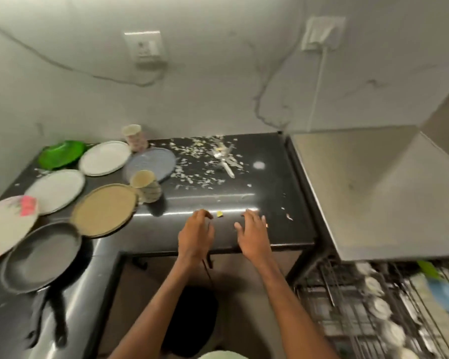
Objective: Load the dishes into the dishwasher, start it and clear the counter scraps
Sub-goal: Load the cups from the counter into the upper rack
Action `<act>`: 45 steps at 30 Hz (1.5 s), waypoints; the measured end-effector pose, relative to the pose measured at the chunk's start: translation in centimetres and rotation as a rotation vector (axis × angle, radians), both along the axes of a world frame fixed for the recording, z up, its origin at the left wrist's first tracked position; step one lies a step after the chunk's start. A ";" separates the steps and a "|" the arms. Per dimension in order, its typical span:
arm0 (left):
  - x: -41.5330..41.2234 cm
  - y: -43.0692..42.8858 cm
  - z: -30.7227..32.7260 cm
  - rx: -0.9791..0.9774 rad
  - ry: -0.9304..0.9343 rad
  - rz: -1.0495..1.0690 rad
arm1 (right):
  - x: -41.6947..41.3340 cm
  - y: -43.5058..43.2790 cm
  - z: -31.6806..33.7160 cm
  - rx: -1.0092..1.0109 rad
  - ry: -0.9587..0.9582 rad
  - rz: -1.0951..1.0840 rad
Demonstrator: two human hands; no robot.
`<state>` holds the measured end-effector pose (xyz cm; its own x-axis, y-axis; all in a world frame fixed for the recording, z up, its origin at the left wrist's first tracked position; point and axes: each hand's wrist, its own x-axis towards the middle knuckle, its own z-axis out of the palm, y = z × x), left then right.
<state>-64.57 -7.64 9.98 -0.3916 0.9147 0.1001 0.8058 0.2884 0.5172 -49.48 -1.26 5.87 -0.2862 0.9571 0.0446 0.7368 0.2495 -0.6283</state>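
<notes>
Where the frame comes nearest, at lower right, a wire dishwasher rack [329, 294] stands pulled out, holding white cups [373, 286] and a blue plate [443, 294].

- Left hand [196, 235], lower centre: fingers loosely bent, holding nothing.
- Right hand [253, 235], just beside it: fingers spread wide, holding nothing. Both hands lie over the front of the glossy black tabletop [270, 177].
- Small yellow scrap [219, 214]: on the tabletop between the two hands.
- Left of the frame: dark grey round plate [42, 257], tan round plate [104, 209], pink-flowered white plate [5, 224].
- Patterned paper cup [145, 186], touching the tan plate's rim.
- Further back: two white plates [56, 190], a blue-grey plate [151, 163], a green plate [61, 154] and a second cup [135, 137].
- Centre rear: pale food scraps [197, 161] scattered around a metal spoon [224, 159].
</notes>
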 end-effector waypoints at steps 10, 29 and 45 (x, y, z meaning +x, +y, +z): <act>-19.2 0.6 -0.2 0.129 -0.036 0.281 | -11.3 -0.9 0.9 0.012 -0.051 0.226; -25.0 10.9 -1.2 -0.192 -0.079 0.178 | -6.3 -2.0 -0.1 -0.122 -0.067 0.101; -5.2 6.4 3.1 -0.684 -1.151 -0.219 | -0.3 -1.9 4.1 -0.247 0.603 0.037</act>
